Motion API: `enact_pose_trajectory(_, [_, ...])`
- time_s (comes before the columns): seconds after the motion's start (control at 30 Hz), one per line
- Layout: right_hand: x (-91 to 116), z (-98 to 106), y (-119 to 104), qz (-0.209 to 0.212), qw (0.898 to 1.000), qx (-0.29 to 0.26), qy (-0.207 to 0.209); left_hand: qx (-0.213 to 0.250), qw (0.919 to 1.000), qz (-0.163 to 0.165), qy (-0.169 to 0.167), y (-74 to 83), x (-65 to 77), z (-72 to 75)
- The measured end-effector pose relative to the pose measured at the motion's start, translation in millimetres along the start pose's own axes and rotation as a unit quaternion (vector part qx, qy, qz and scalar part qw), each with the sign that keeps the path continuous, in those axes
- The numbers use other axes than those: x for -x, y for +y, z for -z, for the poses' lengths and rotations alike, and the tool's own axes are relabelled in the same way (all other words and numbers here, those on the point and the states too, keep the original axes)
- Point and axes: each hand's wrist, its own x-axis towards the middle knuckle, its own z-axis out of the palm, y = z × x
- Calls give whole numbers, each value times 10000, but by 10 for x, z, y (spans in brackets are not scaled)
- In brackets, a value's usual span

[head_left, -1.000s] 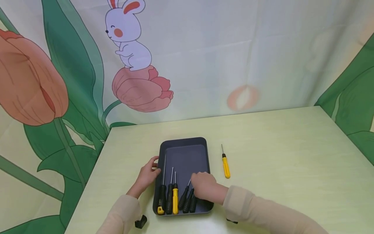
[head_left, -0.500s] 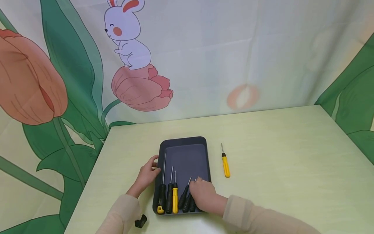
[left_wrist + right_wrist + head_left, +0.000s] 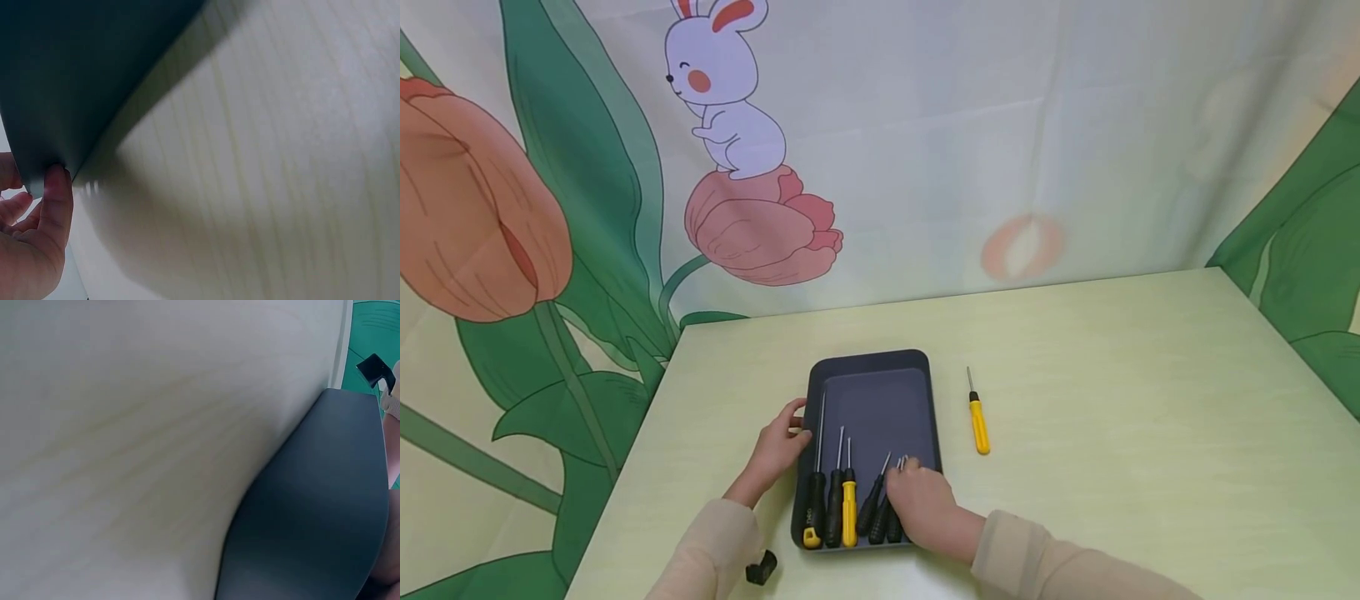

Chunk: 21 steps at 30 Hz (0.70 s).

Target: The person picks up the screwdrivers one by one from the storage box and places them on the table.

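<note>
Pinched between thumb and fingers of my left hand point(image 3: 777, 451) is the left rim of a dark tray point(image 3: 880, 360); the left wrist view shows the thumb point(image 3: 57, 203) against its outer wall. Inside, a long black screwdriver point(image 3: 816, 500), a shorter black one point(image 3: 835, 508) and a yellow screwdriver point(image 3: 849, 512) lie side by side. Several smaller black screwdrivers point(image 3: 871, 510) lie right of them. My right hand point(image 3: 922, 502) is low over the tray's right side, fingers bent at their shafts. Its fingertips are hidden, so I cannot tell whether it grips one.
Another yellow screwdriver point(image 3: 978, 423) lies on the pale table point(image 3: 1120, 400), right of the tray. A small black object point(image 3: 762, 567) is by the left sleeve. Behind the table hangs a curtain point(image 3: 910, 150) printed with flowers and a rabbit.
My right hand has shifted slightly toward the tray's near edge, and small metal tips now show above its fingers. The left hand, tray and loose yellow screwdriver stay in place.
</note>
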Motion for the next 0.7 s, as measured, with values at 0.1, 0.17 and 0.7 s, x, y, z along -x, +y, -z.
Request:
enact_pose_trajectory(0.1, [-4, 10, 4, -51, 9999, -137, 47, 17, 10000, -56, 31, -13, -2, -3])
enact_pose_trajectory(0.17, [-7, 13, 8, -89, 9997, -226, 104, 37, 10000, -74, 41, -17, -2, -4])
enact_pose_trajectory(0.7, [-85, 300, 199, -384, 9863, -1593, 207, 37, 9999, -132, 25, -30, -16, -10])
